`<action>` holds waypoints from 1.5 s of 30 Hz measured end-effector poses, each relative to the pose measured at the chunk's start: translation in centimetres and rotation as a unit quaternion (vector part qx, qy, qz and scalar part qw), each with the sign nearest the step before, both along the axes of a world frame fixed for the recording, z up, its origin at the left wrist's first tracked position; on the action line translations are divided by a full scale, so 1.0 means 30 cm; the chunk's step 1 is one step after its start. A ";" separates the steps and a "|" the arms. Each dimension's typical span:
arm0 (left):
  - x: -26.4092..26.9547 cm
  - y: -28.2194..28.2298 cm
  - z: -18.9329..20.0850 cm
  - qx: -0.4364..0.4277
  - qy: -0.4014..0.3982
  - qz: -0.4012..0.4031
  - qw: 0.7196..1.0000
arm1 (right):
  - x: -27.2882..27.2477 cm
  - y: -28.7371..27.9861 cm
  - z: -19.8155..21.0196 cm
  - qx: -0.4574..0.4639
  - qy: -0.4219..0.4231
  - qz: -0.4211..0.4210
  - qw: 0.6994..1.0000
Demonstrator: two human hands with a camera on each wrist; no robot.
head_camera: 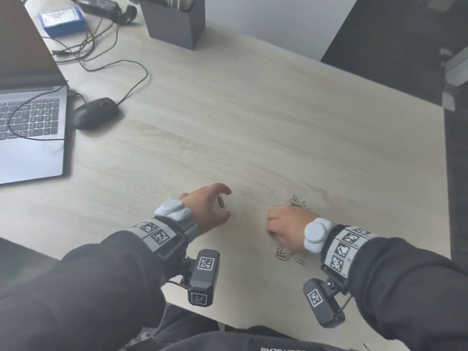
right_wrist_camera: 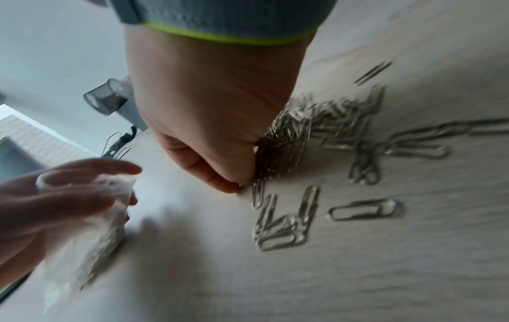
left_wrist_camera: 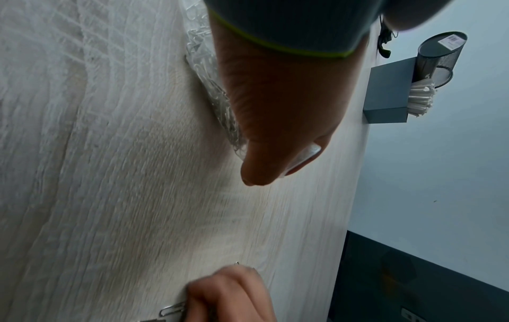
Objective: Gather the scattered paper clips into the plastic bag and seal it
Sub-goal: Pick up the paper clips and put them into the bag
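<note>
My left hand (head_camera: pixel 224 203) holds a small clear plastic bag (right_wrist_camera: pixel 107 217) by its mouth, a little above the wooden desk (head_camera: pixel 228 122). Several silver clips show inside the bag (left_wrist_camera: pixel 206 82). To its right, my right hand (head_camera: pixel 272 226) is curled into a fist on a heap of paper clips (right_wrist_camera: pixel 292 139) and grips a bunch of them. Loose paper clips (head_camera: pixel 285 254) lie below that hand, and more clips (head_camera: pixel 297 202) lie beyond it. In the right wrist view, single clips (right_wrist_camera: pixel 366 210) are spread out beside the fist (right_wrist_camera: pixel 214 135). The left thumb (left_wrist_camera: pixel 264 156) presses on the bag's film.
An open laptop (head_camera: pixel 30 122) sits at the left, with a black mouse (head_camera: pixel 96 112) and its cables beside it. A dark desk organiser (head_camera: pixel 174 21) and a blue box (head_camera: pixel 62 20) stand at the back. The desk's right edge (head_camera: pixel 445 173) drops to a dark floor.
</note>
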State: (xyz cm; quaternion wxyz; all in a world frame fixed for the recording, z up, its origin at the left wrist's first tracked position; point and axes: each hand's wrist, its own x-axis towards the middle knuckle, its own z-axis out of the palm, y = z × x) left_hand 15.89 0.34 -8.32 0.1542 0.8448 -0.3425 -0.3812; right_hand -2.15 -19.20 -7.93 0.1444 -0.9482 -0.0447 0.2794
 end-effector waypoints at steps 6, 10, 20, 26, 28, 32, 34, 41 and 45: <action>-0.027 -0.026 -0.006 0.000 0.002 -0.016 1.000 | -0.084 -0.095 0.041 -0.015 -0.062 -0.226 0.972; -0.048 -0.052 -0.010 0.004 0.005 -0.035 0.999 | -0.113 -0.087 0.052 -0.046 -0.021 -0.367 0.929; -0.096 -0.102 -0.002 0.008 0.002 -0.086 0.996 | -0.170 -0.038 -0.026 -0.002 -0.052 -0.387 0.921; -0.131 -0.143 -0.007 0.009 0.009 -0.104 0.994 | -0.206 -0.063 -0.012 0.016 -0.029 -0.434 0.900; -0.147 -0.163 -0.004 0.007 0.006 -0.109 0.994 | -0.223 -0.071 -0.012 0.042 -0.039 -0.471 0.880; -0.182 -0.203 0.001 -0.004 0.006 -0.115 0.993 | -0.247 -0.070 0.012 0.093 -0.086 -0.541 0.832; -0.198 -0.217 0.002 -0.009 0.014 -0.119 0.993 | -0.239 -0.054 0.038 0.132 -0.108 -0.564 0.808; -0.248 -0.262 0.021 -0.042 0.018 -0.131 0.990 | -0.122 0.028 0.140 0.244 -0.150 -0.530 0.798; -0.261 -0.279 0.044 -0.055 0.021 -0.123 0.991 | -0.088 0.046 0.154 0.249 -0.128 -0.495 0.823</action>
